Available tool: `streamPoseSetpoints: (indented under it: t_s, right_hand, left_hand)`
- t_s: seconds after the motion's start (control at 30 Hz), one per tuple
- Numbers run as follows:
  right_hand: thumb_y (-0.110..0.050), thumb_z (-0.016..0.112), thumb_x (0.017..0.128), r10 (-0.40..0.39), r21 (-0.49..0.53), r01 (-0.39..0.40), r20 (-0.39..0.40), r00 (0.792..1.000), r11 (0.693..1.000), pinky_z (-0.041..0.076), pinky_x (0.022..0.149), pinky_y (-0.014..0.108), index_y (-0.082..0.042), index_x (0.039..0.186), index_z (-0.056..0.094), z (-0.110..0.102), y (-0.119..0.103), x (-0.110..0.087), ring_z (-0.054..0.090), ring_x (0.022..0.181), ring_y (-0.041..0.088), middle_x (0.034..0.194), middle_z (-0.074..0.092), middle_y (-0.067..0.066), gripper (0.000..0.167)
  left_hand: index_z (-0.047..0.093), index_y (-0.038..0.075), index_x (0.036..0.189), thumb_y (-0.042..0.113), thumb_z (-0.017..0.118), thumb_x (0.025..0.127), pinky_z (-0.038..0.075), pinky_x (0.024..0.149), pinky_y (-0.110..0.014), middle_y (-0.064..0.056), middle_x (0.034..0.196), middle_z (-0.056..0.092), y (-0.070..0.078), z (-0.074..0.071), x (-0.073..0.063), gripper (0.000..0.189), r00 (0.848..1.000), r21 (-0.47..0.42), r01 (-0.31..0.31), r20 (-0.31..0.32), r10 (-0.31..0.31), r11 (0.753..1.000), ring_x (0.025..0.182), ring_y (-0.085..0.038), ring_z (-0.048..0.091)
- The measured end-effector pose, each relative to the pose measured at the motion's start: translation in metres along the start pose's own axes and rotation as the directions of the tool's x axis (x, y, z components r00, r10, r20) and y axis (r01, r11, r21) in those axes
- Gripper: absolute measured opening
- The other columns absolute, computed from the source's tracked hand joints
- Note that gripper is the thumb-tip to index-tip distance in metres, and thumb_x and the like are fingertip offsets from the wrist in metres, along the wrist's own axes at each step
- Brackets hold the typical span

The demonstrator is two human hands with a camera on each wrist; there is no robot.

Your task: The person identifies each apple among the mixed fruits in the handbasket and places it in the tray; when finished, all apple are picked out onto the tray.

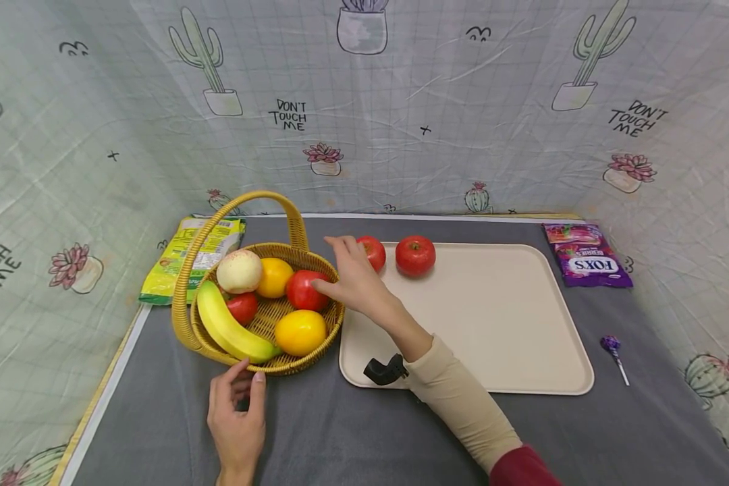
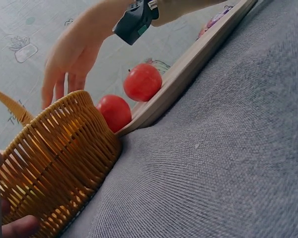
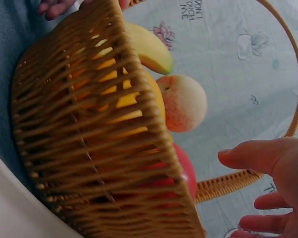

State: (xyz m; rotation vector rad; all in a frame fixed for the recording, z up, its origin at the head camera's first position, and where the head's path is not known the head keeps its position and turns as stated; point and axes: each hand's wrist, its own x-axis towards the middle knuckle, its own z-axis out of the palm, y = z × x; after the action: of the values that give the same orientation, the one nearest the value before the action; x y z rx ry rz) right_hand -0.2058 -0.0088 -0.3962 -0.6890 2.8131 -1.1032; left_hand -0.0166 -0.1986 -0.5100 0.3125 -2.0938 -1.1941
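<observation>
My left hand is at the front rim of a wicker basket, one fingertip on the rim and the thumb against the outside. Inside the basket lie a banana, a pale peach, an orange, an orange-yellow fruit, a smaller red fruit and a red apple. Above the basket's right side, my right hand spreads its fingers and thumb with nothing held, its thumb overlapping the apple in the head view. Clear of the rim, that thumb shows in the right wrist view.
Right of the basket lies a beige tray, with two red apples by its back-left edge. A yellow-green packet lies behind the basket. At the right are a purple candy bag and a lollipop. The basket's handle stands upright.
</observation>
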Motion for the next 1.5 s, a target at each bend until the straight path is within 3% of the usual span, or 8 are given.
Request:
streamPoseSetpoints:
  t_s: [0.2, 0.67, 0.93, 1.23, 1.5]
  right_hand:
    - [-0.038, 0.074, 0.088, 0.003, -0.016, -0.002, 0.046, 0.999, 1.000, 0.043, 0.113, 0.044, -0.007, 0.150, 0.042, 0.015, -0.007, 0.004, 0.044, 0.133, 0.028, 0.144, 0.046, 0.013, 0.076]
    - [-0.038, 0.073, 0.090, 0.014, -0.191, 0.002, 0.083, 0.996, 0.982, 0.050, 0.104, 0.039, -0.007, 0.144, 0.052, 0.035, -0.015, 0.005, 0.049, 0.122, 0.027, 0.136, 0.052, 0.012, 0.066]
    - [-0.043, 0.069, 0.092, 0.043, -0.258, -0.012, 0.116, 0.992, 0.966, 0.057, 0.092, 0.040, -0.007, 0.141, 0.053, 0.040, -0.020, 0.006, 0.067, 0.102, 0.027, 0.134, 0.056, 0.014, 0.062]
    - [-0.046, 0.067, 0.092, 0.044, -0.316, 0.000, 0.134, 0.990, 0.949, 0.057, 0.089, 0.041, -0.006, 0.139, 0.050, 0.048, -0.023, 0.008, 0.066, 0.100, 0.029, 0.130, 0.058, 0.014, 0.064]
    - [-0.057, 0.065, 0.091, 0.105, -0.379, -0.055, 0.110, 0.988, 0.924, 0.057, 0.086, 0.040, -0.007, 0.137, 0.046, 0.058, -0.027, 0.012, 0.066, 0.093, 0.026, 0.122, 0.057, 0.013, 0.071]
  left_hand:
    - [0.067, 0.002, 0.122, -0.001, 0.071, 0.089, 0.046, 0.071, -0.006, -0.016, 0.099, 0.059, -0.001, 0.000, -0.001, 0.033, 1.000, 0.006, -0.002, -0.004, 0.002, 1.000, 0.074, 0.004, 0.057]
    - [0.067, 0.001, 0.121, -0.002, 0.071, 0.089, 0.046, 0.072, -0.006, -0.016, 0.098, 0.058, 0.000, 0.001, -0.001, 0.032, 1.000, 0.003, 0.004, -0.005, -0.004, 1.000, 0.074, 0.004, 0.057]
    - [0.067, 0.001, 0.122, -0.001, 0.070, 0.090, 0.045, 0.072, -0.006, -0.017, 0.099, 0.059, 0.003, -0.001, -0.001, 0.033, 1.000, 0.012, 0.009, 0.006, -0.009, 1.000, 0.075, 0.004, 0.057]
    - [0.066, -0.001, 0.121, -0.002, 0.070, 0.089, 0.045, 0.072, -0.006, -0.018, 0.098, 0.059, 0.003, -0.002, -0.001, 0.032, 1.000, 0.017, -0.011, -0.001, 0.011, 1.000, 0.075, 0.005, 0.056]
    - [0.067, 0.000, 0.121, -0.002, 0.070, 0.090, 0.045, 0.072, -0.006, -0.014, 0.100, 0.059, 0.005, -0.002, 0.000, 0.032, 1.000, 0.018, 0.003, 0.012, -0.003, 1.000, 0.076, 0.005, 0.057]
